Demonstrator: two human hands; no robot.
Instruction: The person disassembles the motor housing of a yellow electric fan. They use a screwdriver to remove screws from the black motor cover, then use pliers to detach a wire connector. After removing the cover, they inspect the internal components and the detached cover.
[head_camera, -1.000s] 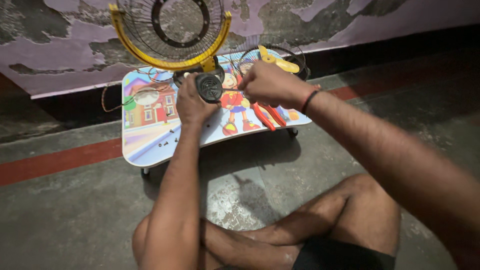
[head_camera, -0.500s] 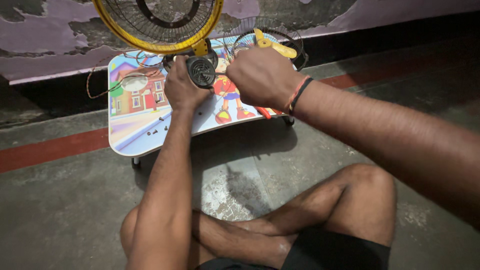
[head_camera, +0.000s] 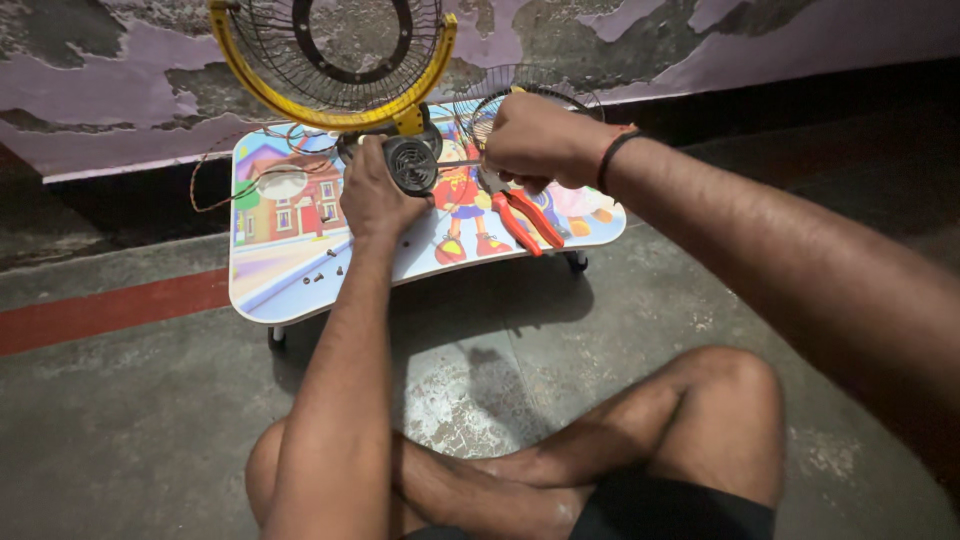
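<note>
the left hand (head_camera: 372, 195) grips the round black vented motor housing (head_camera: 411, 165); the right hand (head_camera: 535, 140) is clenched beside it, above red-handled pliers (head_camera: 525, 217).

The person sat with both legs crossed and both arms stretched forward. The left hand (head_camera: 372, 195) was closed, its back turned up, the fingers curled around something in the grip and the thumb side pointing to the right. The left forearm ran nearly straight back from that grip toward the body. The right hand (head_camera: 535, 140) was closed too, knuckles up, just to the right of the left grip and a little farther forward; the two hands did not touch. The right wrist carried thin bands, and the right forearm came in slanting from the lower right.
</note>
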